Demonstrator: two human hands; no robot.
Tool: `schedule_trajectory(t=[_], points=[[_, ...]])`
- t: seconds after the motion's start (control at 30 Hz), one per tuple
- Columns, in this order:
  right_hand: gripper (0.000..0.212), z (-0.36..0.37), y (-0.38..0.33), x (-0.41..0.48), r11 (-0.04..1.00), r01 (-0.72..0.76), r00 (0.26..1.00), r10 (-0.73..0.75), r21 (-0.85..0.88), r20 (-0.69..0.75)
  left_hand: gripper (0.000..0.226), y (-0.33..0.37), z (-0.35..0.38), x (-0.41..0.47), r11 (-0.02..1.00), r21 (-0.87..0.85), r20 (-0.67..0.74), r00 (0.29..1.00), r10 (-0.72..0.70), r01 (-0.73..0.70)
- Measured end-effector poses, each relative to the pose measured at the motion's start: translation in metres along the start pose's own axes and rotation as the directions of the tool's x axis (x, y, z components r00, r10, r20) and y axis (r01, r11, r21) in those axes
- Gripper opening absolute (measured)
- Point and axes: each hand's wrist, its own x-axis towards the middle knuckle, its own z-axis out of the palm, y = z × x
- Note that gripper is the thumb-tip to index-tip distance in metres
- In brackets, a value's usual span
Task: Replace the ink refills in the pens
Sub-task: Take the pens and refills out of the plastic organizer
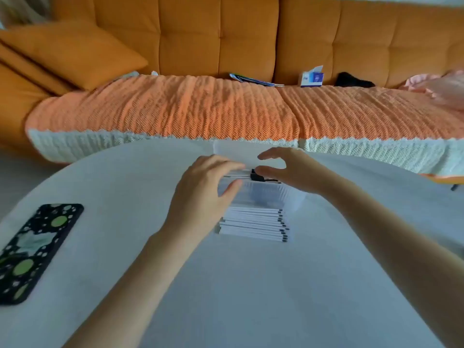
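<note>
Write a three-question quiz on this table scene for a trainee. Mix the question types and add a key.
1. True or false: the phone lies to the right of the row of pens on the table.
2. Multiple choice: the pens' black tips point toward A) the person's left, B) the person's right, C) the sofa.
3. Short answer: what see-through thing lies just beyond the pens, where the left hand and right hand meet?

Key: 1. False, the phone is to the left. 2. B. 3. A clear plastic box.
</note>
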Motion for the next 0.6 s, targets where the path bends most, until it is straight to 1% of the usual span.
schedule_trajectory(t=[0.03,0.1,0.13,0.2,0.27,0.33,0.43,0.5,0.6], points=[[0.055,0.002,0.001,0.007,0.998,-0.056,0.996,0.057,-0.015,0.070,0.028,-0.003,0.003,0.005,1.000,-0.004,0.038,0.999,-0.010,0.010],[0.069,0.007,0.005,0.018,0.982,-0.167,0.961,0.182,-0.091,0.207,0.036,-0.010,0.011,0.014,0.998,0.023,0.148,0.987,-0.063,0.060],[0.075,0.010,0.005,0.021,0.969,-0.209,0.939,0.237,-0.131,0.251,0.040,-0.011,0.014,0.018,0.995,0.036,0.224,0.970,-0.099,0.093],[0.081,0.018,0.012,0.030,0.958,-0.225,0.921,0.269,-0.179,0.282,0.043,-0.019,0.025,0.020,0.993,0.063,0.303,0.946,-0.115,0.100],[0.084,0.021,0.016,0.037,0.948,-0.203,0.917,0.272,-0.245,0.293,0.044,-0.026,0.032,0.019,0.992,0.060,0.307,0.943,-0.125,0.112],[0.083,0.022,0.015,0.041,0.927,-0.170,0.899,0.285,-0.334,0.332,0.046,-0.030,0.037,0.017,0.988,0.034,0.272,0.950,-0.152,0.148],[0.082,0.026,0.014,0.048,0.906,-0.128,0.884,0.288,-0.403,0.367,0.059,-0.034,0.045,0.014,0.986,0.016,0.233,0.958,-0.165,0.166],[0.075,0.027,0.015,0.052,0.902,-0.107,0.874,0.287,-0.419,0.393,0.066,-0.036,0.047,0.015,0.986,0.034,0.224,0.960,-0.169,0.165],[0.056,0.026,0.018,0.056,0.910,-0.078,0.853,0.273,-0.408,0.445,0.072,-0.040,0.050,0.016,0.985,0.061,0.228,0.958,-0.173,0.163]])
